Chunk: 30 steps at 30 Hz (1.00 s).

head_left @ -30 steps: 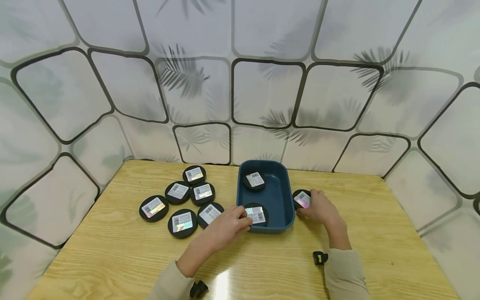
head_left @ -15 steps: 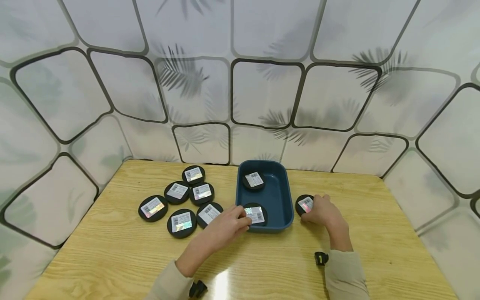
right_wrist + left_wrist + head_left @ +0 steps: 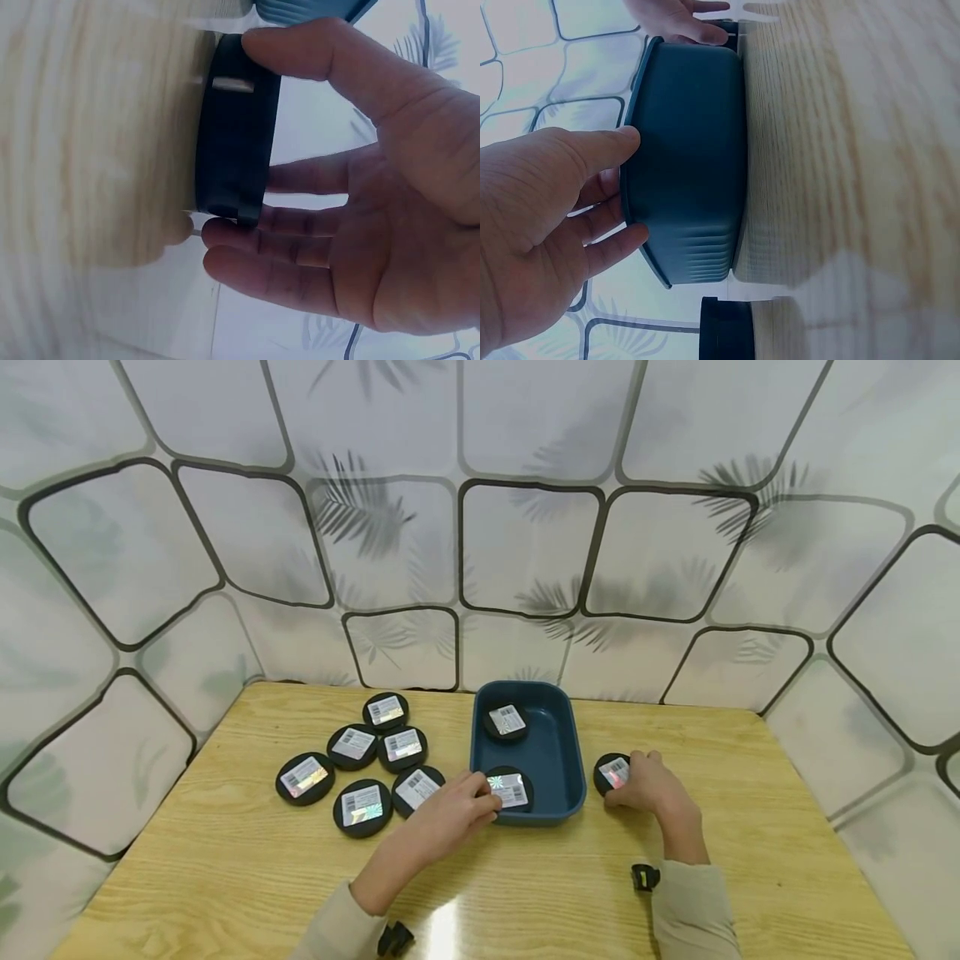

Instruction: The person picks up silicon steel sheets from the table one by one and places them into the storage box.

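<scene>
My left hand [image 3: 450, 817] pinches the rim of a dark blue plastic bin [image 3: 558, 760] at its near left corner. In the left wrist view, the thumb of that hand [image 3: 555, 217] lies on the bin's [image 3: 686, 150] outer lip, with fingers reaching over the rim. Right of the bin, my right hand [image 3: 651, 789] holds a flat round black disc [image 3: 611, 772] with a white label. The right wrist view shows the disc [image 3: 238, 135] low over the wood, a small slot in its side, between thumb and fingers [image 3: 300, 232]. Two similar discs [image 3: 506, 722] lie inside the bin.
Left of the bin, several more labelled black discs [image 3: 363, 808] lie on the wooden table [image 3: 247, 877], some touching. A patterned wall [image 3: 405, 543] rises behind the table's back edge. Each wrist carries a small black device [image 3: 645, 877].
My right hand has drawn its disc slightly right and toward me, away from the bin's side. The left hand stays at the bin's rim.
</scene>
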Motion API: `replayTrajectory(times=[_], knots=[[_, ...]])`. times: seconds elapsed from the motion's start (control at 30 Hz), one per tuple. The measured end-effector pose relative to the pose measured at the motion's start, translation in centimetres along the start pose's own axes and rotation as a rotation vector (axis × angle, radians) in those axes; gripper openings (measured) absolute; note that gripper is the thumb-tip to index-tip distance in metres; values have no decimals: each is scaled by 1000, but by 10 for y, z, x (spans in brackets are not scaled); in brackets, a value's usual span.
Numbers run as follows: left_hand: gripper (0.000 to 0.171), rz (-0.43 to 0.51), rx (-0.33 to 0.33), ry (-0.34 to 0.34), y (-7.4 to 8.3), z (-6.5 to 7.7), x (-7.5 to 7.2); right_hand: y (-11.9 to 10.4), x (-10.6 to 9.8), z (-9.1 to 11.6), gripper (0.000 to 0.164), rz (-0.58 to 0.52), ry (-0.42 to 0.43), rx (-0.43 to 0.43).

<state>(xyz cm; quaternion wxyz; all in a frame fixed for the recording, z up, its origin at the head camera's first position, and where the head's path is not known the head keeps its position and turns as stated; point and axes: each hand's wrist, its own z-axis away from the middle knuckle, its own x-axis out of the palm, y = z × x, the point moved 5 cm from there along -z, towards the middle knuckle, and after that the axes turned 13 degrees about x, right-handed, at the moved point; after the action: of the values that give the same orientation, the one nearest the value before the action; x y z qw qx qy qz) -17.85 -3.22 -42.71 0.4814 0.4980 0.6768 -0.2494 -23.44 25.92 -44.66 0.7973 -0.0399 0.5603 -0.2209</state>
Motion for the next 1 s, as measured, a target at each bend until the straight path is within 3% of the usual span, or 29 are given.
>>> replayTrajectory(times=[0.17,0.5,1.0], knots=[[9,-1,3,5,1,0,0,0,0,2,94,-8,-24,-6],[7,-28,24,38,1,1,-1,4,1,4,93,-27,-43,-7],[8,-14,11,34,2,1,0,2,-7,16,93,-78,-48,-36]])
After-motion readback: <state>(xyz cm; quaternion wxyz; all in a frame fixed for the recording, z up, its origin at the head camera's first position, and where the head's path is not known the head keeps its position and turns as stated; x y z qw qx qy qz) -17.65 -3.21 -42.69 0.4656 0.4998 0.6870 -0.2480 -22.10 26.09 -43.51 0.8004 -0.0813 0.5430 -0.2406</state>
